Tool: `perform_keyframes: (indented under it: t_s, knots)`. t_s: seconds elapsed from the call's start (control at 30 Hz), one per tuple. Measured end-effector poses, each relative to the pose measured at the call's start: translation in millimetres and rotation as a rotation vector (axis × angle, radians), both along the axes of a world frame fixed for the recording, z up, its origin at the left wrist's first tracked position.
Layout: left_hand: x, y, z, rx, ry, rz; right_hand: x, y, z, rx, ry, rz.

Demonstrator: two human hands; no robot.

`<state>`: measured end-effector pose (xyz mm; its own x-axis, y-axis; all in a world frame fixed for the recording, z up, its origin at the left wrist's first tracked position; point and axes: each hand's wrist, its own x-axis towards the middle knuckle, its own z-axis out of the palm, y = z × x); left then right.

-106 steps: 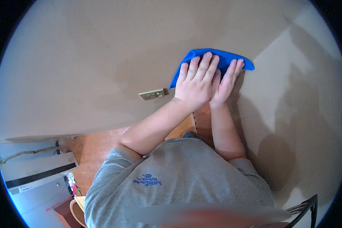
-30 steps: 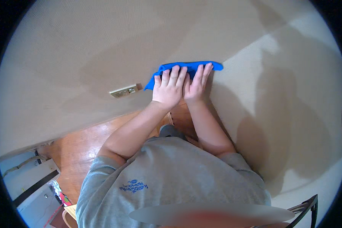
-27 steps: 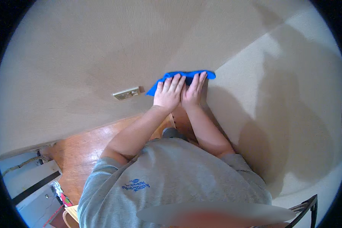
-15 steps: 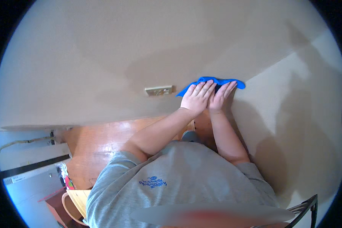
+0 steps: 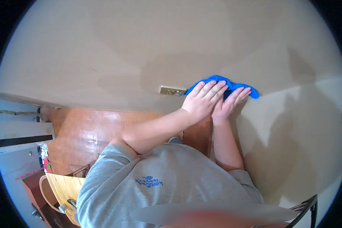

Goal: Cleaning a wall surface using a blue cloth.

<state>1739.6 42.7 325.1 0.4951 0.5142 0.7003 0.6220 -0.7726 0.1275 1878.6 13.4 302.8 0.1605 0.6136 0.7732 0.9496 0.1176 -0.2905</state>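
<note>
A blue cloth is pressed against the beige wall close to the corner. My left hand lies on it with fingers stretched out flat and pointing up the wall. Beside it, lower and to the right, my right hand also rests on the cloth, fingers straight. The two hands meet near the thumbs, and the cloth bunches above and between them. Just left of the cloth is a wall outlet plate; the cloth's left end reaches its edge. Part of the cloth is hidden under my palms.
A second wall meets the first at the corner on the right. Wooden flooring spreads below left. At the lower left stand a light wooden table and a dark red-brown cabinet. A white appliance-like unit stands farther left.
The view has shifted, so the outlet, cloth and hands appear farther right. The cloth's left end has come nearer the outlet plate. Both hands stay on the cloth.
</note>
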Motion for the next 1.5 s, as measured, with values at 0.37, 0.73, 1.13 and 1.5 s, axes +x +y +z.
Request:
perform_keyframes:
  t_s: [0.37, 0.73, 1.13, 1.5]
  knots:
    - [-150, 29, 20, -0.127, 0.005, 0.168, -161, 45, 33, 0.097, -0.055, 0.096]
    - [-225, 56, -9, -0.128, 0.052, 0.158, -238, 48, 18, 0.002, -0.033, 0.004]
    - [-237, 48, -88, -0.256, 0.338, 0.059, -254, 33, -59, -0.321, -0.046, -0.070]
    - [-220, 33, -116, -0.295, 0.426, 0.124, -242, 17, -79, -0.489, -0.057, -0.028]
